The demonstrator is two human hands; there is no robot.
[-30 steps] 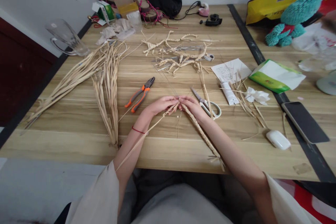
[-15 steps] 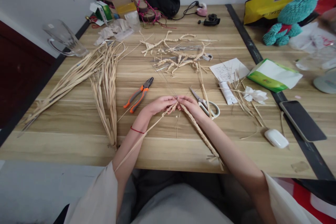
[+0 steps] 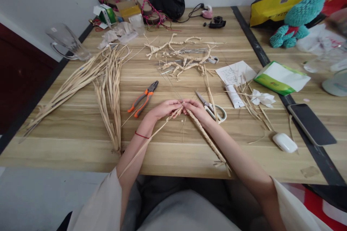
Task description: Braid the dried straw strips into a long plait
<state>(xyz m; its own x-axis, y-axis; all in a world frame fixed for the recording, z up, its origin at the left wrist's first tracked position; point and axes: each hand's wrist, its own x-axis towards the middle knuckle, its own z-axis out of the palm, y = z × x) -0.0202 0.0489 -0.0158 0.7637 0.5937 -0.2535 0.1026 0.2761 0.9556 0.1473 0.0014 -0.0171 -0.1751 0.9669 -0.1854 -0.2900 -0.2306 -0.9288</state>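
My left hand (image 3: 168, 108) is closed on loose strands of raffia (image 3: 162, 124), whose long tail trails down over my left forearm. Fingertips of both hands meet at the middle of the table. Pinched in my right hand (image 3: 195, 110) is the upper end of a raffia-wrapped stem (image 3: 207, 138), which slants down to a frayed end near the table's front edge. Thin wires (image 3: 173, 86) stick out beyond my fingers. Pliers (image 3: 143, 98) with orange and grey handles lie left of my hands, and scissors (image 3: 211, 107) lie just right of them.
Raffia bundles (image 3: 112, 90) lie at left beside a tipped glass mug (image 3: 66, 41). Wrapped branch pieces (image 3: 187, 65) lie behind my hands. At right are a paper note (image 3: 235, 71), a white tube (image 3: 234, 96), a tissue pack (image 3: 282, 77), a phone (image 3: 311, 123) and a white case (image 3: 284, 142).
The camera view has shifted very slightly. Both hands keep the same grip on the raffia and the wrapped stem.
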